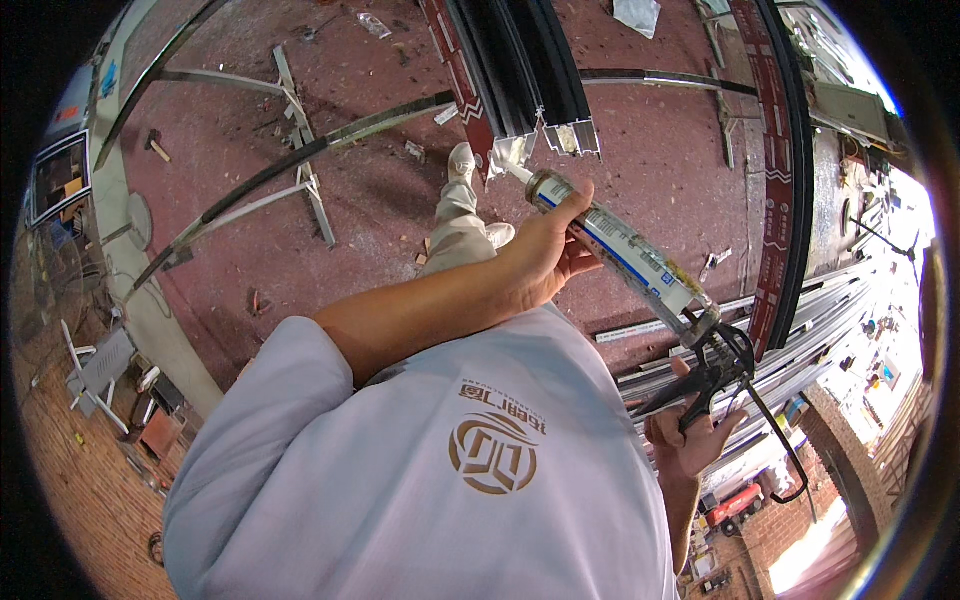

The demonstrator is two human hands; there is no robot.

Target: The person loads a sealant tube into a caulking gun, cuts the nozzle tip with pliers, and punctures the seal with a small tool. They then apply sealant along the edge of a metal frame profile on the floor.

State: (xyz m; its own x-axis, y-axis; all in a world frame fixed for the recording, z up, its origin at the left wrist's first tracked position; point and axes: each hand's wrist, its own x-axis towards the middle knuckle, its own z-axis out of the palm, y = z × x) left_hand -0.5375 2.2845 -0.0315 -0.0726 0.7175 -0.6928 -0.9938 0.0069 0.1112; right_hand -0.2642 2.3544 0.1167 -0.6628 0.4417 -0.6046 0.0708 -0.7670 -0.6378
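Observation:
My left hand is wrapped round the barrel of a caulking gun, thumb on top and fingers beneath. In the gun lies a white sealant cartridge with a blue stripe, its nozzle pointing away and to the left. The nozzle tip meets the open end of a dark window-frame profile, where pale material shows in the hollow. At the lower right, my right hand grips the black handle and trigger of the caulking gun. A bent black rod trails behind it.
Long dark profiles rest on stands over the red floor. To the right runs a black profile with red film; several stacked profiles lie nearby. A hammer lies at the left. My shoes are near the profile end.

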